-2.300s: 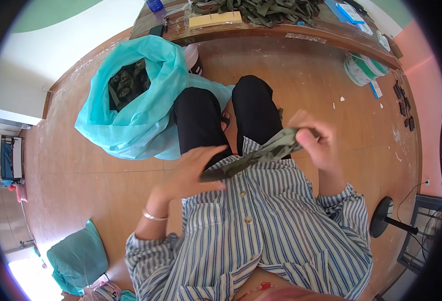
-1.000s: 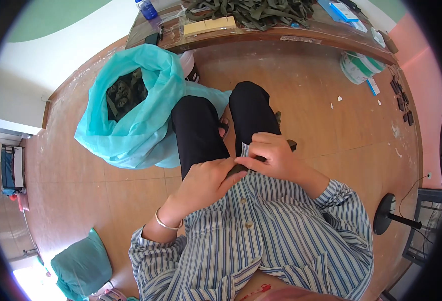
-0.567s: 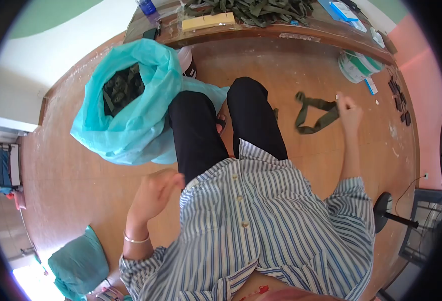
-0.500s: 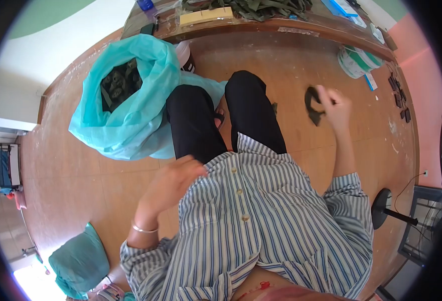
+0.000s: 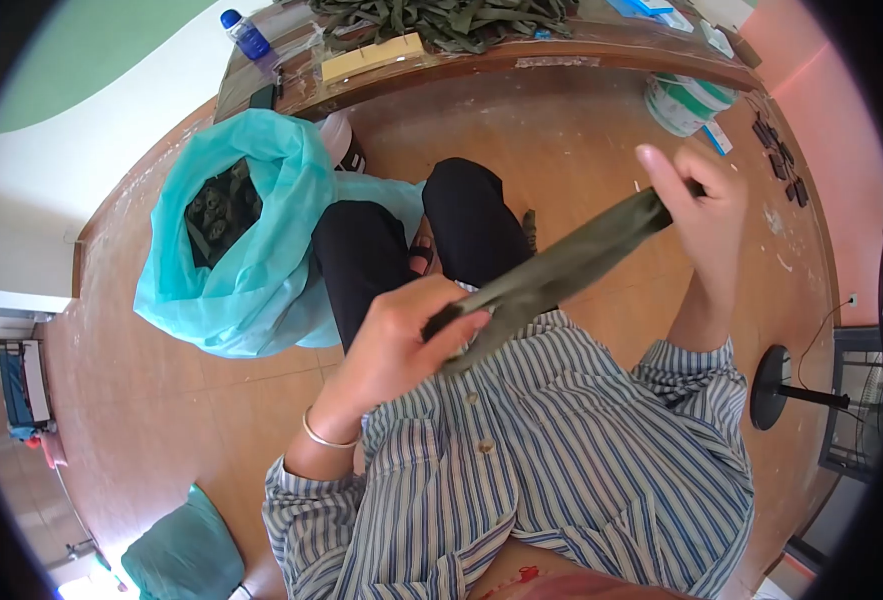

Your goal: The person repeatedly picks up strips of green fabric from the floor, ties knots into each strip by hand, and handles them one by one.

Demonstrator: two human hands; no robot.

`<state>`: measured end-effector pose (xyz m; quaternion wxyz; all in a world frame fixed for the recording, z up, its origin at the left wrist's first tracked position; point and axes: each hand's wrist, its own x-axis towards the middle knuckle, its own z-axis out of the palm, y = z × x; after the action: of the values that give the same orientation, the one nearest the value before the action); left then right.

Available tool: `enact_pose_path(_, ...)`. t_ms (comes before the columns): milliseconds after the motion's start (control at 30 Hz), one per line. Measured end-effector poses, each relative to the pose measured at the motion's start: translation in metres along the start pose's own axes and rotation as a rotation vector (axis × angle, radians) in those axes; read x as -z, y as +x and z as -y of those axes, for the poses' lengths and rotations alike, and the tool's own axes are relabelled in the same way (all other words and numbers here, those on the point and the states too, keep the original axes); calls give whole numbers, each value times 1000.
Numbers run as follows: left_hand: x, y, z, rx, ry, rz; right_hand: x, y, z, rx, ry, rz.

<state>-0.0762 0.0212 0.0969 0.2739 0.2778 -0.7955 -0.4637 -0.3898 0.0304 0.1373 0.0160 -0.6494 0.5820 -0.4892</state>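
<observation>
A dark olive-green fabric strap [image 5: 561, 262] stretches diagonally across my lap between both hands. My left hand [image 5: 401, 335] pinches its lower end close to my shirt front. My right hand [image 5: 703, 205] is closed around the upper end, thumb pointing up. To the left of my knees stands a large turquoise bag [image 5: 281, 235] with its mouth wide; dark green rolled pieces [image 5: 223, 215] lie inside it.
A wooden table [image 5: 481, 68] ahead carries a heap of olive straps [image 5: 451, 18], a yellow block [image 5: 373, 58] and a blue bottle [image 5: 246, 35]. Below its right end stands a white-and-green bucket [image 5: 686, 105]. A round-based stand [image 5: 769, 388] is at my right, a green sack [image 5: 186, 550] behind left.
The strap hung bunched from my right hand; now it is pulled out long, with my left hand gripping its other end. My left hand has moved up and right.
</observation>
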Motion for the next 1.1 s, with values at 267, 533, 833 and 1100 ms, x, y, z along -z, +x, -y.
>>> enact_pose_path(267, -8, -3, -2, -158, 252, -80, -82, -53, 49, 103, 470, 530)
enact_pose_path(533, 16, -35, -7, 227, 78, -130, -37, -46, 26, -35, 275, 157)
enact_pose_path(833, 33, -59, 19, 330, 312, 107, -30, -56, -24, -288, 389, 211)
enact_pose_path(1100, -49, 7, 50, -90, 242, 1, -42, -47, 13, -105, 577, 485)
